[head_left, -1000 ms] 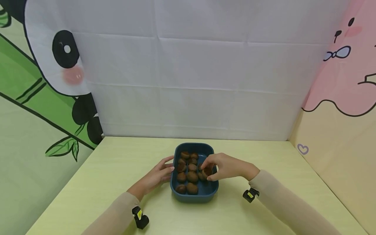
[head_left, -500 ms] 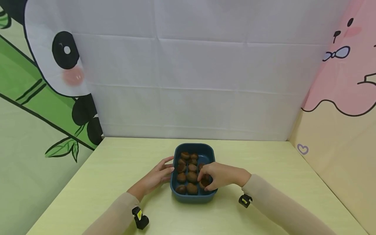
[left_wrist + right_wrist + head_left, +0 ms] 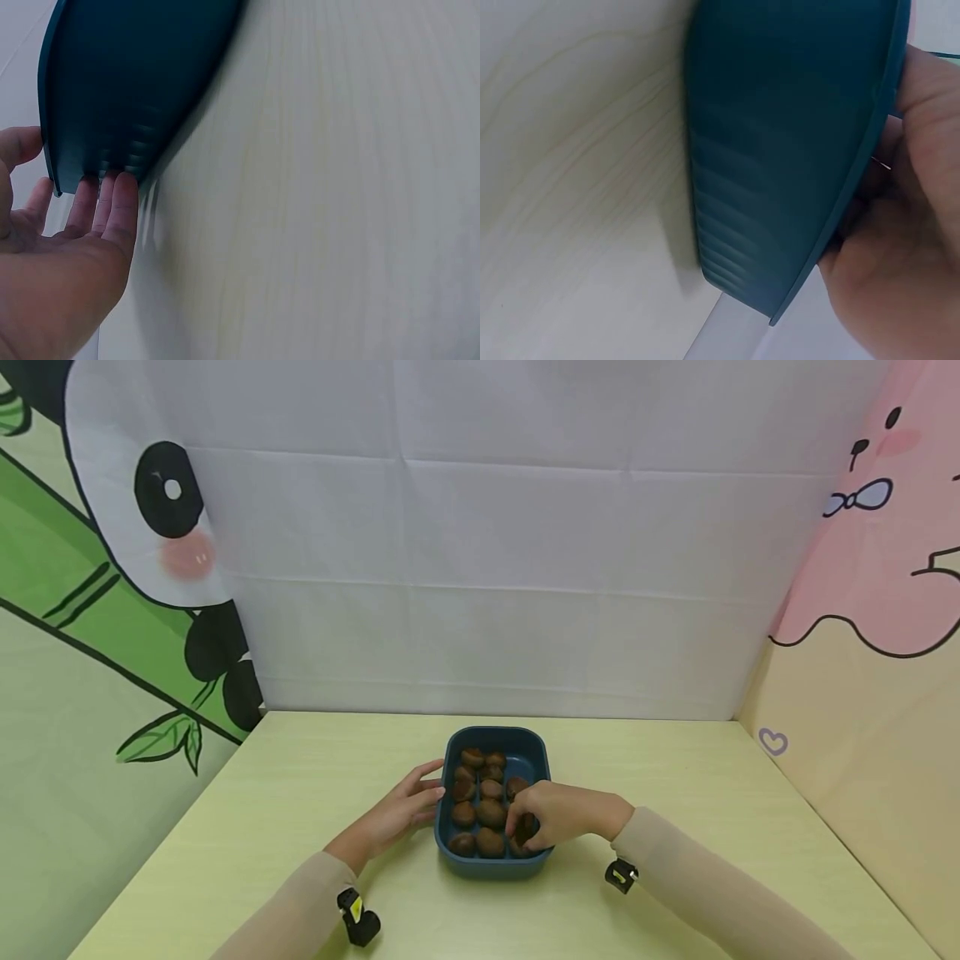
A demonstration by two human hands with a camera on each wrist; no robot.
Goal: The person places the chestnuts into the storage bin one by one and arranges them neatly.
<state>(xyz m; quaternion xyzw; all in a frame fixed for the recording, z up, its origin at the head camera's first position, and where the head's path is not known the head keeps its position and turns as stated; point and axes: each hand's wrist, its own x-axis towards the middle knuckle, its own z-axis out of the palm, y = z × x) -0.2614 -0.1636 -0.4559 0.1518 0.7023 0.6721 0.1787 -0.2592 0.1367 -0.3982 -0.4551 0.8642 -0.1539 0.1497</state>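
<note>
Brown chestnuts (image 3: 491,815) lie in lengthwise rows inside a dark blue rectangular box (image 3: 497,868). My right hand (image 3: 566,814) reaches over the right rim and pinches a chestnut (image 3: 519,848) low in the front right corner. Another chestnut (image 3: 516,787) sits just behind those fingers. In the right wrist view, the box wall (image 3: 780,150) hides my fingertips. My left hand (image 3: 397,810) rests against the outer left side, fingers nearly straight. The left wrist view has those fingertips (image 3: 126,184) on the ribbed wall (image 3: 135,90), with the thumb near the rim.
The box stands on a pale wooden table (image 3: 337,752). A white cloth backdrop (image 3: 487,568) rises behind it, with printed cartoon panels to the left and right. Inside the box, bare floor (image 3: 527,767) shows at the back right.
My right hand has moved toward the front of the box and lowered a chestnut into the front right corner. The chestnut behind it has come into view. My left hand has stayed still.
</note>
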